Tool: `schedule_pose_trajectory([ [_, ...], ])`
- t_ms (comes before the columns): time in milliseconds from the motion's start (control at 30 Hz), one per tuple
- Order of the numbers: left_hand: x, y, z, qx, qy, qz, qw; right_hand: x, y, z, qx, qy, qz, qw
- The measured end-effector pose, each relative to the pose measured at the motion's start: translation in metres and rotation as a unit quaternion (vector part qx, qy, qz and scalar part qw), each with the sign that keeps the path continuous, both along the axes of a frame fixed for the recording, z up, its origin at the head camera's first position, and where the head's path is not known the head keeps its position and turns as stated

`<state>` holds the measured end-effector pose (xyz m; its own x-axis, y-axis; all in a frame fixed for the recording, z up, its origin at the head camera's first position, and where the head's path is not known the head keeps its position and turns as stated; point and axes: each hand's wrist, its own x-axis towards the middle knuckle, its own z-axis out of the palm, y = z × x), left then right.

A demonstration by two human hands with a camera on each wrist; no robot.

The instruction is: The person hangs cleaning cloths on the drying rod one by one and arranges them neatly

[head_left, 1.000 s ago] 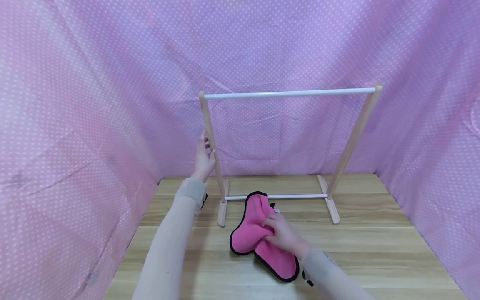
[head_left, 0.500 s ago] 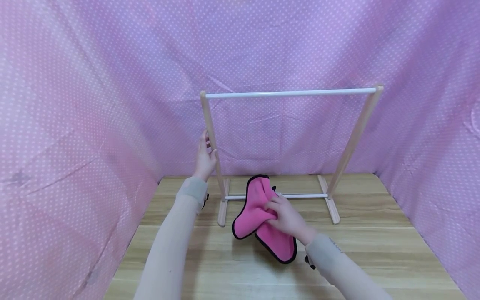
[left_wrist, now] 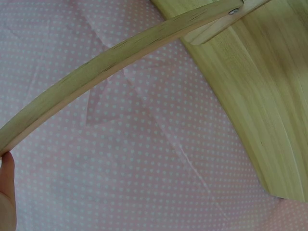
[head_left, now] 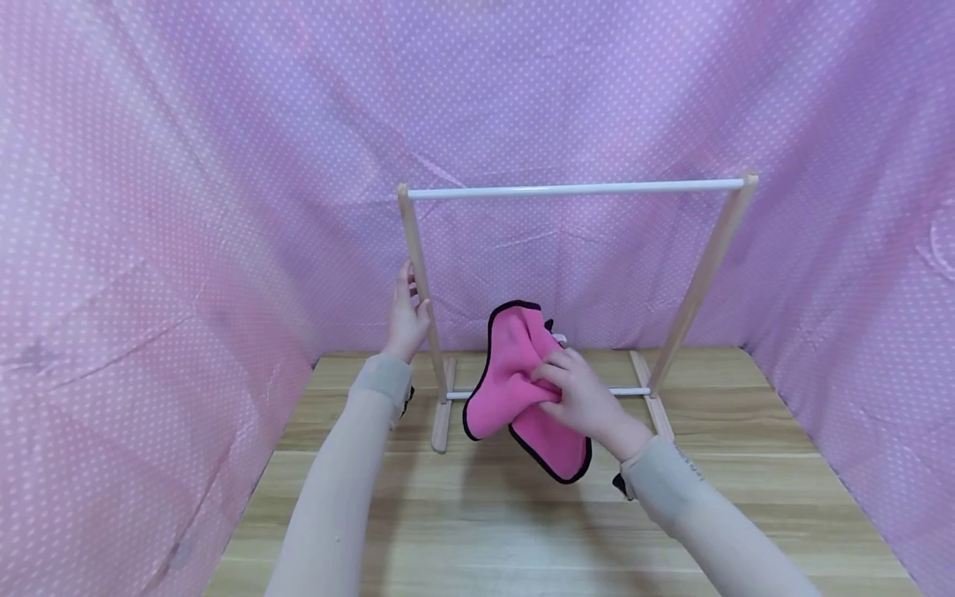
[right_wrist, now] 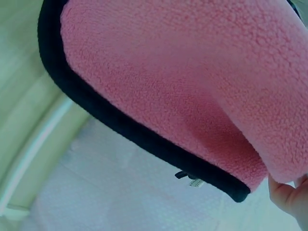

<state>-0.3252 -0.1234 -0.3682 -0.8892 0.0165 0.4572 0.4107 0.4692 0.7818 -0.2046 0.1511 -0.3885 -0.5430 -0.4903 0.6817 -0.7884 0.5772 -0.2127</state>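
Head view, read from the left: dotted pink fabric (head_left: 149, 207) walls the scene on three sides, and a wooden table (head_left: 418, 531) runs toward the near edge. The left hand (head_left: 406, 311) has its thumb and fingers curled round the left post (head_left: 421, 286) of a small wooden rack (head_left: 701, 274), partway up, steadying it; the left wrist view shows only a fingertip (left_wrist: 6, 192) against that post (left_wrist: 110, 60), with the rack's foot (left_wrist: 216, 30) on the table (left_wrist: 269, 96). A white top rail (head_left: 574, 189) joins the two posts and a thin lower rail (head_left: 630, 390) runs near the table. To the right, the right hand (head_left: 585, 398) pinches a bunched pink cloth (head_left: 515, 373) with black edging; the cloth is off the table, in front of the lower rail and well below the top rail. The right wrist view shows the cloth (right_wrist: 192, 91) filling the frame, a small tag (right_wrist: 191, 180) at its hem and one finger (right_wrist: 288, 195) at the edge. Judging from this, the step in hand is lifting the cloth toward the top rail. To do it well, keep the left grip firm so the light rack does not tip, raise the cloth clear above the rail before moving it across, and let the loose corners fall on either side so it hangs evenly rather than in a wad.
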Motion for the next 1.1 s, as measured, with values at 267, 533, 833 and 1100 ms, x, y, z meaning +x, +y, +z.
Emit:
schedule_pose_trajectory([
  [267,0.0,-0.004,-0.001,0.008,-0.029,0.001,0.9996,-0.002,0.004,0.027,0.002,0.071,0.011,0.9974],
  [533,-0.002,-0.004,-0.001,-0.001,-0.021,0.002,0.9998,-0.006,0.011,0.052,-0.003,0.146,0.003,0.9893],
  [833,-0.002,-0.003,-0.002,-0.012,-0.001,0.001,0.9999,-0.009,0.012,0.082,-0.008,0.21,0.012,0.9775],
  [1100,-0.005,-0.001,-0.003,-0.008,0.004,-0.001,1.0,-0.011,0.012,0.103,0.008,0.266,0.013,0.964],
])
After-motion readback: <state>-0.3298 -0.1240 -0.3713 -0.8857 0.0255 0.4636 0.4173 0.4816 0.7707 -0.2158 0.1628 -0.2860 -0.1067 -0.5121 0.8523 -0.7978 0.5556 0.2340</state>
